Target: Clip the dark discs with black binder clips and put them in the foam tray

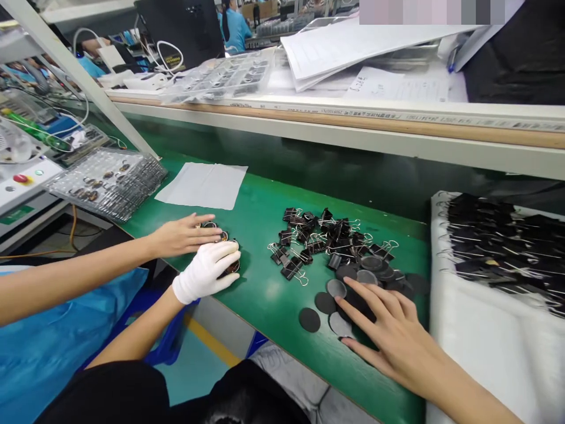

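My left hand (208,270), in a white glove, curves over small round parts with metal rims (233,266) near the green table's front edge, its fingers close together around them. Bare, with fingers spread, my right hand (391,330) rests on a loose spread of dark round discs (325,302); its fingertips touch some of them and nothing is gripped. One disc (309,320) lies apart to the left. Behind the discs is a pile of black binder clips (309,235) with silver handles.
A co-worker's bare hand (188,234) touches the round parts beside my glove. A white sheet (203,185) lies behind it, with stacked clear trays (110,179) at left. A white padded container (477,330) with black pieces stands at right. A shelf (309,121) spans the back.
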